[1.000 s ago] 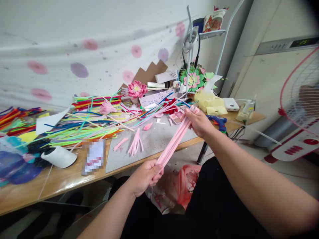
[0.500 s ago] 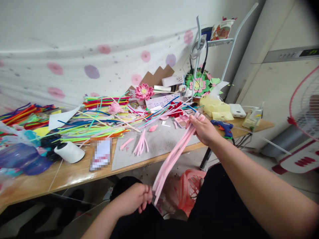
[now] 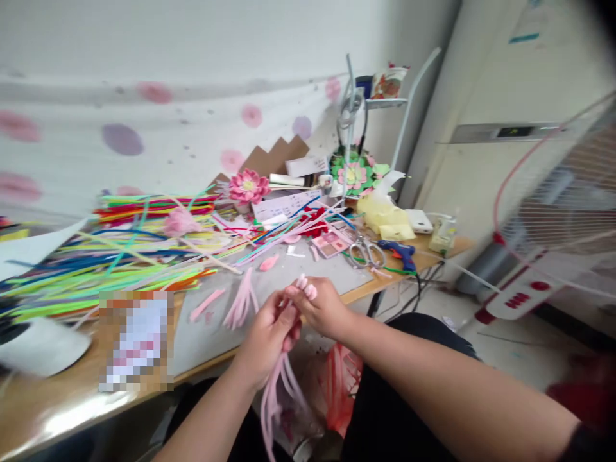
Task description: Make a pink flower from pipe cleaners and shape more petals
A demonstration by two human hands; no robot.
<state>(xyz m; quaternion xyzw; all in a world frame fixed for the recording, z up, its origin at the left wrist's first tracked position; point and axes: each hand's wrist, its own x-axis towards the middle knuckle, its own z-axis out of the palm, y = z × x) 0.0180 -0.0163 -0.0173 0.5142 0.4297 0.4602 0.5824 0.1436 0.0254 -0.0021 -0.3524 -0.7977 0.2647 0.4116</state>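
My right hand [image 3: 327,309] is closed round the top of a bundle of pale pink pipe cleaners [image 3: 276,398]; their tips poke out above its thumb. Right beside it, my left hand [image 3: 270,333] is wrapped round the same bundle just below. The long ends hang down past the table edge, over my lap. On the grey mat [image 3: 202,337] lie a smaller pink pipe-cleaner bunch [image 3: 242,300], a short pink piece [image 3: 208,304] and a pink petal-like shape [image 3: 269,262]. Scissors [image 3: 366,253] rest behind my right hand.
Many coloured pipe cleaners [image 3: 129,253] spread across the left of the table. A blue glue gun [image 3: 402,253] lies on the right. Behind stand a pink flower [image 3: 249,187] and a green-and-pink one [image 3: 355,173]. A fan [image 3: 524,289] is at right, a red basket [image 3: 341,385] below.
My left hand has come up from below to meet my right hand on the pink bundle. My right hand has moved down and left. The view has turned right, and the scissors now show.
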